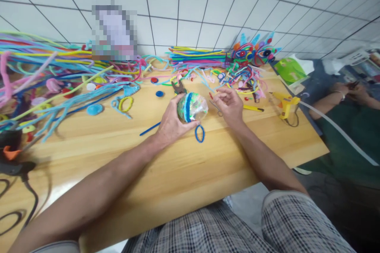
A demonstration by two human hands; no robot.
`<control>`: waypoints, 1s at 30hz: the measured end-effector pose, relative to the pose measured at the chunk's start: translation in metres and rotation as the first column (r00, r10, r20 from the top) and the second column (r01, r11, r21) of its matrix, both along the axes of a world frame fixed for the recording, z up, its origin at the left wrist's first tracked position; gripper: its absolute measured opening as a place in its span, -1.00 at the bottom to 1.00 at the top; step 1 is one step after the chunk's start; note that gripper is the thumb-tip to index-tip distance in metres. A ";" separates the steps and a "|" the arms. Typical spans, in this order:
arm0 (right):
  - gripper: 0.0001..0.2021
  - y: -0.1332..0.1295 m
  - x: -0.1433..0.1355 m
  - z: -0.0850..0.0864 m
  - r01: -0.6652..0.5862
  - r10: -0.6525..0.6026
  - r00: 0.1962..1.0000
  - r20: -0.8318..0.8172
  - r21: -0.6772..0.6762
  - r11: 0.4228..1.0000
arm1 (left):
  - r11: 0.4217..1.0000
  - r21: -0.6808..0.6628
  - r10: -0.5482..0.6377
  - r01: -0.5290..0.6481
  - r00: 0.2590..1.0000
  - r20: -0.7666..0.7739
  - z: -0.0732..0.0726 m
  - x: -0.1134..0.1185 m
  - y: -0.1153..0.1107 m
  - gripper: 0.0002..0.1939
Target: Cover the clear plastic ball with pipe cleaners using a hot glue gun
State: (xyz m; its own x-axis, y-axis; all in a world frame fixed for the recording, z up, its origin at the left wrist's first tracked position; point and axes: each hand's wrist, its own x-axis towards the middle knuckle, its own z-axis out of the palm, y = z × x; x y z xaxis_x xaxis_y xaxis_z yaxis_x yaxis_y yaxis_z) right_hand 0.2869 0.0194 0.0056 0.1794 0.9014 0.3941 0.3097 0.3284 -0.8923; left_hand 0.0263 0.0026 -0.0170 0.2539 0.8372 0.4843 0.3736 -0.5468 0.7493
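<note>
My left hand is wrapped round a clear rounded container with green and orange patches. Two blue bands, one light and one dark, run round its middle. Just below it lies a blue pipe cleaner loop. To the right, my right hand is held with thumb and fingers pinched together, apart from the container. Something small and reddish shows at its fingertips, too small to name. Behind the container are dark-jawed pliers, partly covered. A straight blue pipe cleaner pokes out by my left wrist.
Loose pipe cleaners spread over the left, and a bundle lies at the back by two colourful masks. A yellow glue gun with a white glue stick stands right. Another person's hands are farther right.
</note>
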 end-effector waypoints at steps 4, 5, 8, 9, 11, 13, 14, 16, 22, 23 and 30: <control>-0.55 0.001 -0.001 -0.003 0.009 -0.010 1.000 -0.016 -0.055 0.998 | 0.999 0.010 -0.042 0.042 0.999 -0.018 0.002 -0.002 0.000 0.10; -0.54 0.000 -0.001 -0.003 0.014 -0.015 1.000 -0.013 -0.062 0.998 | 0.998 0.018 -0.052 0.052 0.998 -0.023 0.002 -0.003 0.000 0.09; -0.55 -0.002 -0.001 -0.001 0.054 -0.051 0.998 0.046 -0.063 0.997 | 0.995 0.050 -0.083 0.086 0.996 -0.042 0.003 -0.003 0.002 0.06; -0.56 -0.004 0.000 0.000 0.074 -0.070 0.995 0.078 -0.055 0.996 | 0.994 0.060 -0.088 0.091 0.995 -0.046 0.002 -0.003 0.002 0.04; -0.56 -0.007 -0.001 0.004 0.109 -0.105 0.986 0.128 -0.020 0.994 | 0.992 0.080 -0.094 0.097 0.994 -0.048 0.002 -0.003 0.004 0.02; -0.50 -0.009 -0.001 0.008 0.108 -0.109 0.985 0.136 0.016 0.994 | 0.989 0.100 -0.101 0.105 0.994 -0.045 0.000 -0.002 0.005 0.01; -0.47 -0.009 -0.001 0.010 0.096 -0.098 0.987 0.127 0.022 0.995 | 0.988 0.110 -0.104 0.108 0.994 -0.045 0.000 -0.002 0.005 0.00; -0.42 -0.009 -0.002 0.013 0.071 -0.072 0.992 0.106 0.015 0.997 | 0.987 0.118 -0.100 0.106 0.994 -0.053 -0.001 -0.002 0.006 0.00; -0.53 -0.005 -0.007 0.024 0.033 -0.034 0.997 0.065 0.010 0.999 | 0.992 0.111 -0.053 0.061 0.996 -0.077 -0.002 -0.004 0.011 0.11; -0.51 -0.004 -0.009 0.026 0.001 -0.001 0.999 0.036 0.007 1.000 | 0.991 0.124 -0.038 0.047 0.996 -0.078 -0.002 -0.005 0.012 0.11; -0.41 -0.010 -0.009 0.059 -0.121 0.128 0.986 -0.104 0.066 0.990 | 0.988 0.132 -0.074 0.080 0.996 -0.052 -0.002 -0.009 0.008 -0.02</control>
State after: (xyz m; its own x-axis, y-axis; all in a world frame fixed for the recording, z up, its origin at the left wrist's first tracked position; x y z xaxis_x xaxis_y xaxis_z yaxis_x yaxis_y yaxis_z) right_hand 0.2778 0.0090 0.0650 0.1115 0.8952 0.4315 0.1666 0.4112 -0.8962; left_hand 0.0175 0.0110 -0.0190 0.3401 0.7426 0.5770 0.3597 -0.6696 0.6498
